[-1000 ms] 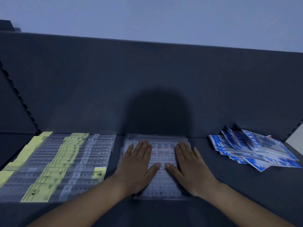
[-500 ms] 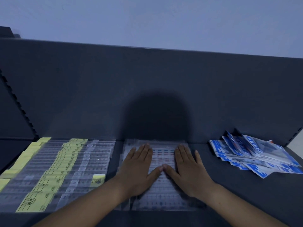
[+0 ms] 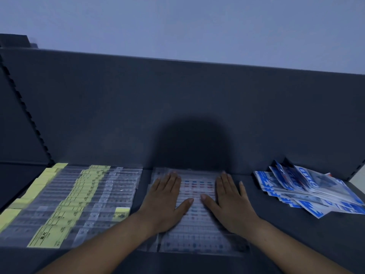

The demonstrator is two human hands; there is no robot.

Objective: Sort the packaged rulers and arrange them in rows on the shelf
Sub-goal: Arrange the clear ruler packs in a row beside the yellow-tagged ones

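A row of clear packaged rulers with red and blue marks (image 3: 197, 238) lies in the middle of the dark shelf (image 3: 286, 230). My left hand (image 3: 164, 202) rests flat on its left part, fingers straight. My right hand (image 3: 229, 202) lies flat on its right part, thumb pointing at the left thumb. To the left, rows of packaged rulers with yellow labels (image 3: 71, 202) overlap one another. A loose pile of blue-and-white packaged rulers (image 3: 308, 190) sits at the right.
The shelf's dark back panel (image 3: 177, 107) rises right behind the rulers. A notched upright (image 3: 25, 109) runs down the left side, another one (image 3: 357, 167) at the far right. A pale wall shows above.
Both hands have slid a little apart and further back over the clear rulers; the thumbs, touching half a second ago, now have a small gap between them.
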